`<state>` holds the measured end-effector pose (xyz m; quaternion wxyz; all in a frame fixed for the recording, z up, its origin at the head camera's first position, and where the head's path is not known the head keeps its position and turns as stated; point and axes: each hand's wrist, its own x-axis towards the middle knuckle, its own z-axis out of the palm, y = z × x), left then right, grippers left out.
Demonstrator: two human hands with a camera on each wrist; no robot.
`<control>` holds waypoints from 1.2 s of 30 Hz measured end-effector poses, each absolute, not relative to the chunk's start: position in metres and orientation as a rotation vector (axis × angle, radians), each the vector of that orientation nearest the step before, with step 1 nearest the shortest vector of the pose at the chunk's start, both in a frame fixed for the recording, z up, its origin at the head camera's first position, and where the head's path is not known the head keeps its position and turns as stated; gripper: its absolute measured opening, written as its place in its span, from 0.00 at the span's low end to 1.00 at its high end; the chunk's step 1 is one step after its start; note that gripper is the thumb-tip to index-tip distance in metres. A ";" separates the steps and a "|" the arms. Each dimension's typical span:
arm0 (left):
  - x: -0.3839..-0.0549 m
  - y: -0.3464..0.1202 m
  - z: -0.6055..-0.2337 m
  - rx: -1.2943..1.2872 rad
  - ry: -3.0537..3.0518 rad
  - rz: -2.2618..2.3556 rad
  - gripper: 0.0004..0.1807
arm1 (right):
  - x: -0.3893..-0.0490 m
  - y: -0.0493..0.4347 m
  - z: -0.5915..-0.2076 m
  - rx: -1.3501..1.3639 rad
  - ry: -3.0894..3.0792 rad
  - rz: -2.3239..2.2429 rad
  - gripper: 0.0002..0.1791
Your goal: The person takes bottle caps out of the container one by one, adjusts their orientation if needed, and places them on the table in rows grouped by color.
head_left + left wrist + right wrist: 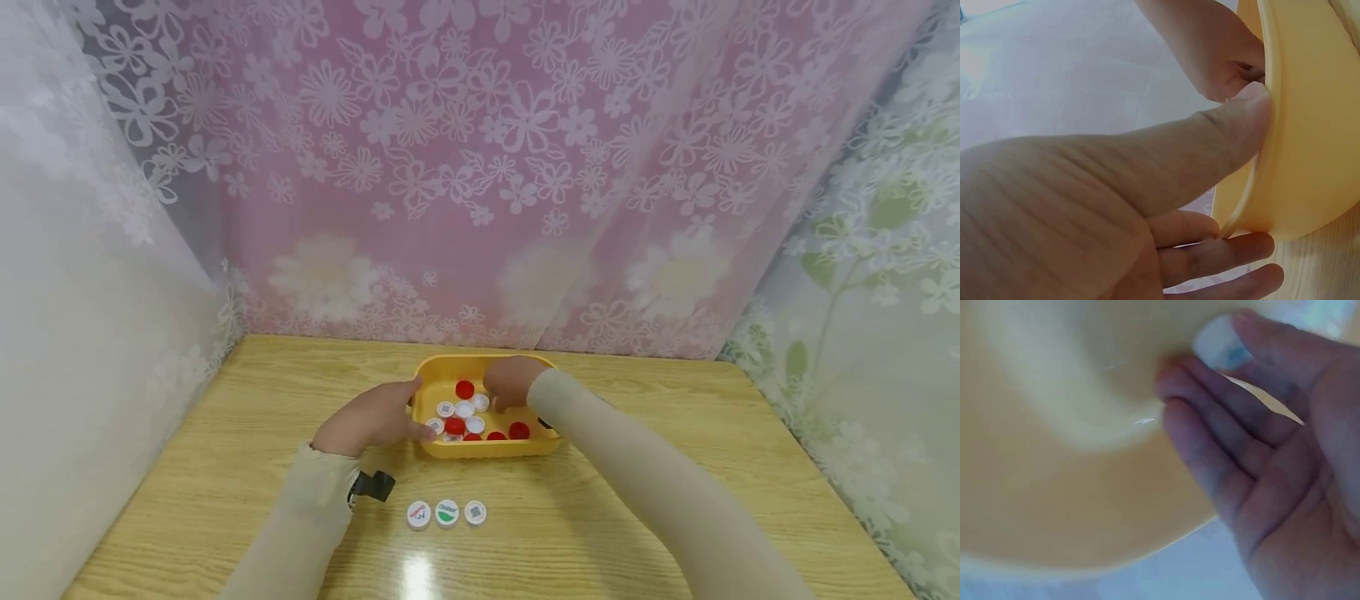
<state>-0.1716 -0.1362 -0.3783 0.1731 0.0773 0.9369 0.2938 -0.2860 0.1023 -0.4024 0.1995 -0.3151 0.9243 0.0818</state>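
A yellow plastic bin (491, 449) stands on the table, holding several red caps (519, 431) and several white caps (464, 409). My left hand (378, 417) grips its left end, thumb over the rim and fingers along the side, as the left wrist view shows close up. Inside the right part of the bin, my right hand (513, 381) reaches down with the palm partly hidden in the head view. Its thumb and fingers pinch a white bottle cap (1215, 345) with a bluish print, seen in the right wrist view.
Three white printed caps lie in a row in front of the bin: one with a red and blue mark (418, 515), one with green (447, 513), one with a grey square (475, 512). A pink floral curtain (450, 167) hangs behind the wooden table (637, 500).
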 end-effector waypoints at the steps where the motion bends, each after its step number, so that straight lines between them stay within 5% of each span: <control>1: -0.172 -0.137 -0.379 0.220 2.658 0.835 0.53 | -0.285 0.105 -0.398 -0.889 2.591 0.173 0.05; 8: -0.172 -0.138 -0.379 0.224 2.665 0.826 0.53 | -0.256 0.125 -0.352 -0.955 2.782 -0.286 0.09; 16: -0.172 -0.140 -0.378 0.232 2.668 0.825 0.53 | -0.172 0.139 -0.335 -1.150 3.114 -0.722 0.07; 25: -0.173 -0.137 -0.377 0.204 2.659 0.836 0.54 | -0.116 0.137 -0.340 -1.290 3.171 -0.456 0.10; 36: -0.173 -0.137 -0.378 0.201 2.654 0.805 0.54 | -0.105 0.115 -0.374 -0.992 2.787 -0.082 0.12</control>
